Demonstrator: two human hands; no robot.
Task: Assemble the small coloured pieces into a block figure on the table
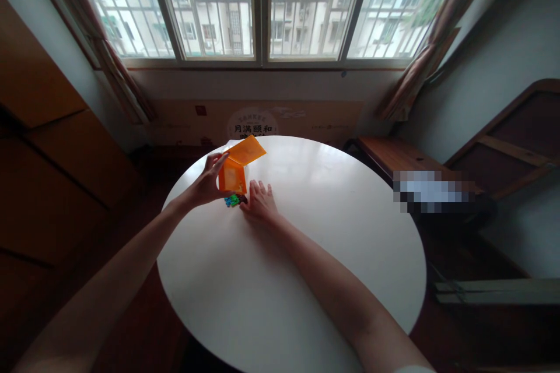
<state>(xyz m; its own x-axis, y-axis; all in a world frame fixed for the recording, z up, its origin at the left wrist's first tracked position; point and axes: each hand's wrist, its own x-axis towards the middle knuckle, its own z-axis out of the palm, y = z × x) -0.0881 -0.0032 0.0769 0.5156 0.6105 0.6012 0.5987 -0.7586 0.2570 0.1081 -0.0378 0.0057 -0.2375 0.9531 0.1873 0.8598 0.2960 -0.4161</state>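
Note:
My left hand [210,178] is closed around the left side of an orange plastic box [234,176], thumb below and fingers above. The box is tipped toward me, and its hinged lid [248,150] stands open to the upper right. Below its lower edge lies a small heap of green, blue and dark pieces [234,200] on the white table; they are too small to name. My right hand [261,199] rests on the table just right of the heap, fingers spread, with its thumb side against the dark pieces.
The round white table [306,280] fills the middle. A long printed carton [184,119] stands behind it under the window. At the right are a wooden bench [389,154] and a folded wooden frame [494,157]. Wooden cabinets [48,175] stand at the left.

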